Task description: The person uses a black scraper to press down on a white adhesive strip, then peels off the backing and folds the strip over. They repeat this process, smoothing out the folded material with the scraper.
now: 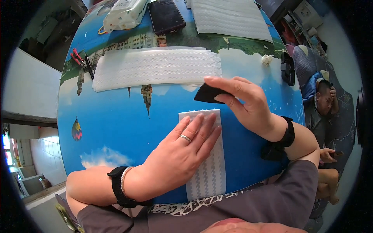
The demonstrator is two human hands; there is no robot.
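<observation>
My left hand [180,151] lies flat with its fingers stretched out on a long white strip [211,167] with rows of embossed marks. The strip runs lengthwise toward me, and its near end meets the table edge by my body. Above and right of its far end, my right hand [246,103] pinches a thin black flat piece [210,94] between thumb and fingers. That piece is held tilted, apart from the strip; its exact kind cannot be made out. Farther off, a stack of similar white strips [155,68] lies crosswise.
Beyond the stack are a dark phone [166,16], a white soft pack [125,14] and more white sheets [231,17]. Red-handled pliers [77,57] and a black pen-like tool [89,66] lie left. A black strap [287,69] is at the right edge; a person [324,97] rests beyond.
</observation>
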